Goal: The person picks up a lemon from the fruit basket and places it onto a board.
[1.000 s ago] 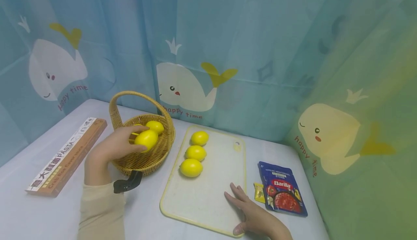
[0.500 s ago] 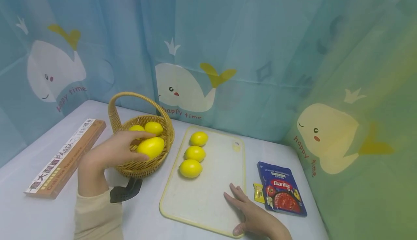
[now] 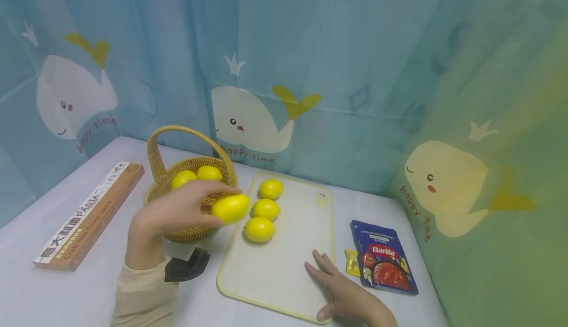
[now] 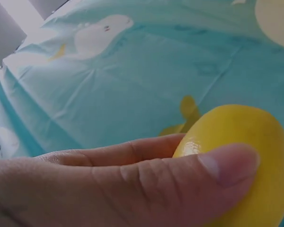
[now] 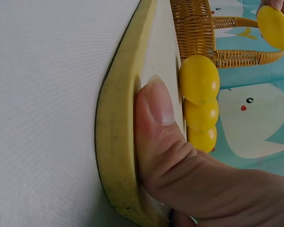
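Observation:
My left hand pinches a lemon between thumb and fingers, raised at the right side of the wicker basket. In the left wrist view the thumb lies across the near side of that lemon. Two more lemons are visible in the basket. A row of three lemons lies along the left part of the white cutting board. My right hand rests with spread fingers on the board's near right corner; in the right wrist view its thumb presses at the yellow rim.
A long pasta box lies left of the basket. Right of the board are a small yellow packet and a blue Barilla sauce pouch. The basket's tall handle arches up. A whale-print curtain hangs behind the table.
My left hand has lifted the lemon out of the basket and carried it right, toward the board. The right hand has stayed in place.

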A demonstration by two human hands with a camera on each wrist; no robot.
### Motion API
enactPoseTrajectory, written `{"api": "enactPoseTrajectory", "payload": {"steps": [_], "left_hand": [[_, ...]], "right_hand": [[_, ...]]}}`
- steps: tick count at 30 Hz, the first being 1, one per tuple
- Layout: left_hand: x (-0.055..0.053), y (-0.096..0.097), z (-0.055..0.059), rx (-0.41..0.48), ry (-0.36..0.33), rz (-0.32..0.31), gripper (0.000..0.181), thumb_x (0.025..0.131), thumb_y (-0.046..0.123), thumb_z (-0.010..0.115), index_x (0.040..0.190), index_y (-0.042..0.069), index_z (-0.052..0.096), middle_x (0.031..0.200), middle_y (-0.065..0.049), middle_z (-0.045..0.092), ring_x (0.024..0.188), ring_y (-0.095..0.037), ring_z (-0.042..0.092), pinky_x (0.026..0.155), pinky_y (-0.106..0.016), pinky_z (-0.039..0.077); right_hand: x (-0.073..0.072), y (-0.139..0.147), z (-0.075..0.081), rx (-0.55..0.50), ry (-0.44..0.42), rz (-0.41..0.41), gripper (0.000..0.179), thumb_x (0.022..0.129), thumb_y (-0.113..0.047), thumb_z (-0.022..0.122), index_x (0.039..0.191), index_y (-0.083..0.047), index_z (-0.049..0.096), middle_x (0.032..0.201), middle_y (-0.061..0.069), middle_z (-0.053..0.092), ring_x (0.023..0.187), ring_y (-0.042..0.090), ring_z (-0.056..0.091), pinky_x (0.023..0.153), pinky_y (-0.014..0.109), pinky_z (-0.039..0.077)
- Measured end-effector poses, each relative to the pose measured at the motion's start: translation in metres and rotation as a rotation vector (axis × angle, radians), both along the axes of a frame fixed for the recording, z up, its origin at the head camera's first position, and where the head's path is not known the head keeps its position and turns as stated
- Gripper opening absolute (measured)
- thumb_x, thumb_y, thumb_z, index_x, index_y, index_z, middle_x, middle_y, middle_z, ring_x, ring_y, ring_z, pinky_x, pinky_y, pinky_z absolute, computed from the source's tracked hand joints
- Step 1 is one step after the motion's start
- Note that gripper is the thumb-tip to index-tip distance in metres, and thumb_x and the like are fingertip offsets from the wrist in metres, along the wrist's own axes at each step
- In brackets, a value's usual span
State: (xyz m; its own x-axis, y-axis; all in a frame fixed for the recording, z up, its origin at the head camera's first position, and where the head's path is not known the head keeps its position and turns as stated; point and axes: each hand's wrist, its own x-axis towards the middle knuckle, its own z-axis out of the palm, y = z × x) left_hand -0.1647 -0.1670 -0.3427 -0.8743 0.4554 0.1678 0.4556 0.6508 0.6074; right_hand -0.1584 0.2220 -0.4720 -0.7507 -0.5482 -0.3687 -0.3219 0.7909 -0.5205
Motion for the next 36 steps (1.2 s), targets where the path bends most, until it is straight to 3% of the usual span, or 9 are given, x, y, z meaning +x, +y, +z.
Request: {"api": "enactPoseTrajectory", "payload": {"steps": [5, 10, 14, 18, 24, 29, 36], "left_hand": [[-0.005, 0.015, -0.002, 0.02, 0.001, -0.062, 0.052, 0.079, 0.019, 0.074, 0.128, 0.022, 0.059, 0.125, 0.01, 0.06, 0.105, -0.008, 0.054, 0.092, -0.034, 0.05], [-0.012, 0.033, -0.005, 0.047, -0.039, -0.129, 0.052, 0.079, 0.017, 0.075, 0.128, 0.022, 0.058, 0.128, 0.011, 0.058, 0.107, -0.009, 0.055, 0.087, -0.029, 0.053], [-0.019, 0.046, -0.008, 0.072, -0.078, -0.193, 0.054, 0.08, 0.011, 0.074, 0.13, 0.019, 0.057, 0.133, 0.006, 0.055, 0.118, -0.012, 0.053, 0.091, -0.029, 0.053], [-0.027, 0.06, -0.015, 0.067, -0.084, -0.236, 0.056, 0.079, 0.01, 0.075, 0.13, 0.018, 0.057, 0.133, 0.004, 0.056, 0.12, -0.014, 0.053, 0.091, -0.03, 0.053], [-0.041, 0.081, -0.03, 0.056, -0.074, -0.292, 0.056, 0.077, 0.011, 0.076, 0.13, 0.019, 0.058, 0.13, 0.008, 0.059, 0.118, -0.011, 0.053, 0.093, -0.028, 0.051], [-0.053, 0.1, -0.048, 0.09, -0.081, -0.34, 0.056, 0.078, 0.007, 0.075, 0.13, 0.017, 0.058, 0.131, 0.005, 0.058, 0.12, -0.013, 0.052, 0.093, -0.027, 0.051], [-0.065, 0.121, -0.075, 0.052, -0.07, -0.317, 0.056, 0.077, 0.006, 0.076, 0.128, 0.021, 0.058, 0.13, 0.007, 0.057, 0.12, -0.01, 0.052, 0.094, -0.024, 0.05]], "right_hand": [[0.0, 0.002, 0.0, -0.012, 0.009, 0.007, 0.1, 0.06, -0.05, 0.075, 0.148, -0.026, 0.034, 0.16, 0.011, 0.008, 0.144, 0.042, 0.008, 0.11, 0.063, 0.018], [0.0, 0.002, 0.0, -0.022, 0.007, 0.008, 0.1, 0.06, -0.05, 0.075, 0.148, -0.025, 0.034, 0.16, 0.011, 0.007, 0.144, 0.042, 0.008, 0.11, 0.063, 0.018], [0.001, 0.003, 0.001, -0.036, 0.014, 0.019, 0.1, 0.061, -0.049, 0.075, 0.148, -0.023, 0.034, 0.16, 0.011, 0.008, 0.144, 0.043, 0.007, 0.11, 0.063, 0.018], [0.001, 0.003, 0.001, -0.039, 0.014, 0.024, 0.1, 0.061, -0.048, 0.075, 0.148, -0.022, 0.034, 0.16, 0.012, 0.007, 0.144, 0.043, 0.007, 0.109, 0.064, 0.018], [0.0, 0.003, 0.0, -0.012, 0.009, 0.009, 0.099, 0.06, -0.051, 0.075, 0.148, -0.027, 0.034, 0.16, 0.012, 0.009, 0.144, 0.043, 0.008, 0.11, 0.064, 0.02], [0.0, 0.002, 0.001, -0.002, 0.018, 0.01, 0.1, 0.059, -0.052, 0.075, 0.148, -0.028, 0.034, 0.16, 0.01, 0.01, 0.144, 0.042, 0.009, 0.11, 0.064, 0.021], [0.001, 0.001, 0.003, 0.0, 0.007, 0.002, 0.1, 0.059, -0.052, 0.075, 0.147, -0.029, 0.034, 0.16, 0.009, 0.008, 0.145, 0.041, 0.008, 0.11, 0.064, 0.02]]}}
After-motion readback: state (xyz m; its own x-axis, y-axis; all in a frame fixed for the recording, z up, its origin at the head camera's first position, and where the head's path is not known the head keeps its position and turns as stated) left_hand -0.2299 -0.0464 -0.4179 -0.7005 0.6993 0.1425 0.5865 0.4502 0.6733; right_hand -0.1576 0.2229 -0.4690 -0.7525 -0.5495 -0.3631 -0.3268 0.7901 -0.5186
